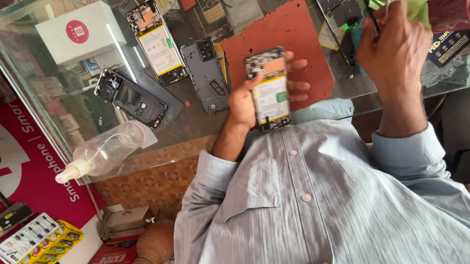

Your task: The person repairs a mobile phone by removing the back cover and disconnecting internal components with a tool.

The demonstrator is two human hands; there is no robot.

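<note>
Left hand (243,103) holds an opened phone (268,89), back cover off, battery w/ white label facing the camera. Fingers (297,85) wrap round its far edge, thumb on the near edge, so they're closed around it. Phone is lifted just above the desk (193,129) edge, in front of the person's light blue shirt (310,197) and over a red mat (289,36).

Right hand (393,46) is up at the right, fingers pinched narrow on thin tweezers (387,2) that point up. Near it: green cloth (415,3), another open phone (340,6) and a red mesh holder (452,7).

On the glass desk, left of the held phone: a dark back cover (208,75), a third open phone w/ battery (156,42), a black phone frame (132,98), a white box (80,32) w/ red round mark. A clear squeeze bottle (103,151) lies on its side at the near edge. Below the desk, at lower left: a yellow tray (46,250) and a clay pot (153,247).
</note>
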